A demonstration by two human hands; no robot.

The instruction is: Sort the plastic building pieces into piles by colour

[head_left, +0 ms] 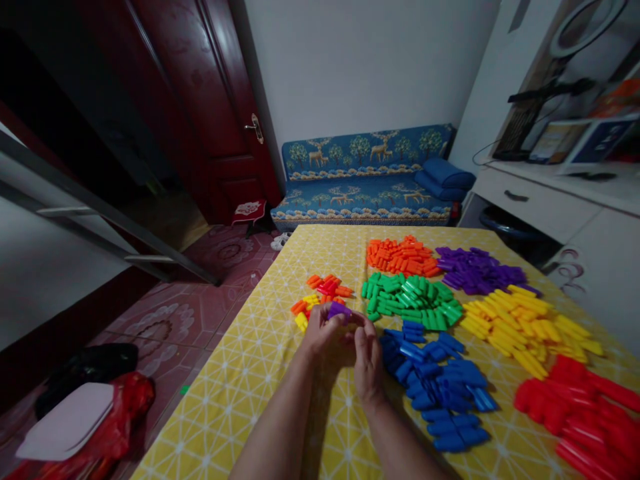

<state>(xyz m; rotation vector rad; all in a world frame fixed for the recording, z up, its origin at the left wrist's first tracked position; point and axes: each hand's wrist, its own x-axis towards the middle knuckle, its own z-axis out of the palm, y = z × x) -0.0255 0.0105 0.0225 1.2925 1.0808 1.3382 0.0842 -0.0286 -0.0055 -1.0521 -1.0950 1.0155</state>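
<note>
Pinched in my left hand [321, 328] is a small purple plastic building block [339, 310], above the yellow patterned tablecloth [270, 333]. My right hand [369, 353] is close on the right side, its fingers curled in toward the same block. What its fingertips hold, if anything, is hidden. Just beyond my left hand lie joined pieces of red, orange and yellow blocks [327, 287]. The pile of blue blocks [435, 373] is beside my right hand, with the green blocks [410, 298] farther back.
Orange blocks [400, 257] and purple blocks [480, 270] are heaped at the far side. Yellow blocks [525, 327] and red blocks [585, 413] lie to the right. Behind the table stands a blue sofa [367, 187]; a white cabinet [545, 200] is at right, a metal ladder [100, 220] at left.
</note>
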